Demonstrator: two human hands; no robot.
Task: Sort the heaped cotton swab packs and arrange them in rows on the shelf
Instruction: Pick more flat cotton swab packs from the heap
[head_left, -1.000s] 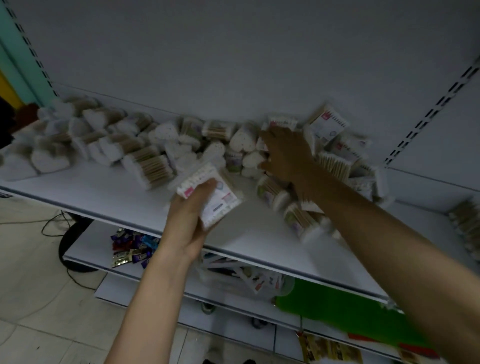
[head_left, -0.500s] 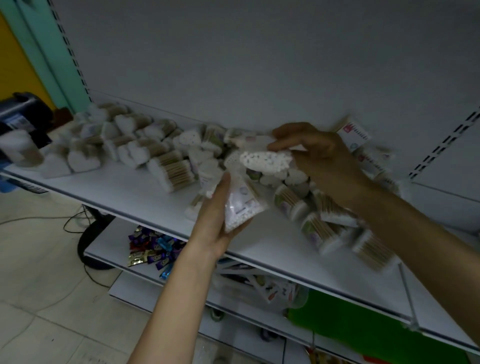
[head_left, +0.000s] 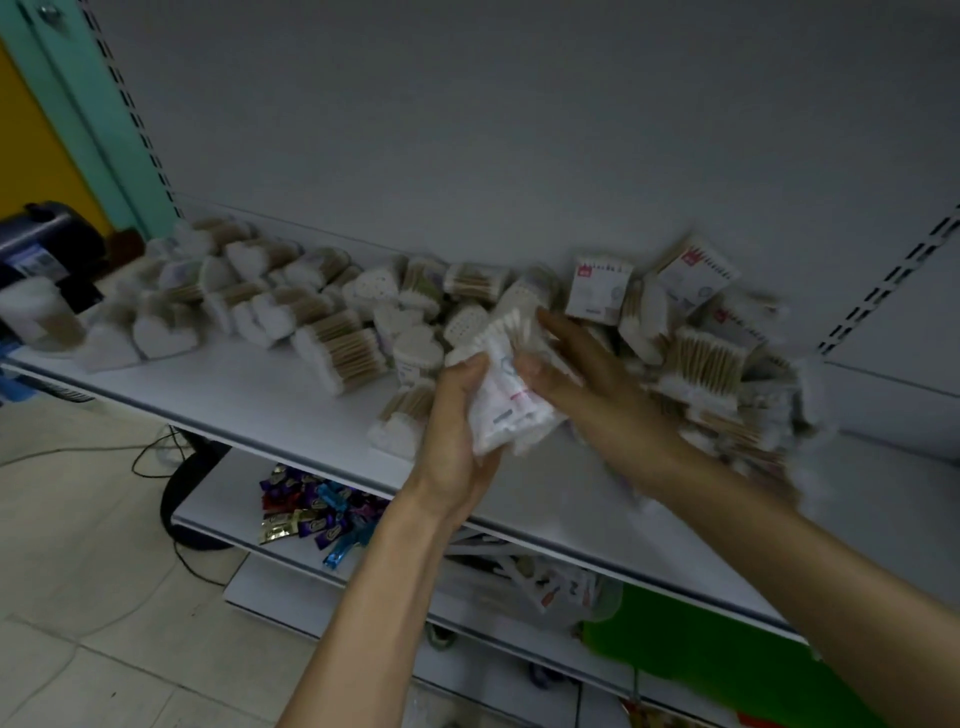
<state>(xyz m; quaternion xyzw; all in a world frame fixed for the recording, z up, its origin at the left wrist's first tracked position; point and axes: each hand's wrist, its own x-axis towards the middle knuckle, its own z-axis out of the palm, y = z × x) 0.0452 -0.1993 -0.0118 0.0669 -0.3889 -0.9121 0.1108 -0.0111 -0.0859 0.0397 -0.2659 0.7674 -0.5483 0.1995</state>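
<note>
White shelf (head_left: 249, 400) carries heaped cotton swab packs (head_left: 343, 351) along its back wall. The left hand (head_left: 457, 431) grips a small bundle of packs (head_left: 506, 410) above the shelf's front. The right hand (head_left: 602, 395) touches that bundle; motion blur hides whether it grips.

2 hands (head_left: 457, 415) (head_left: 602, 400), 1 swab-pack heap (head_left: 701, 358)
</note>
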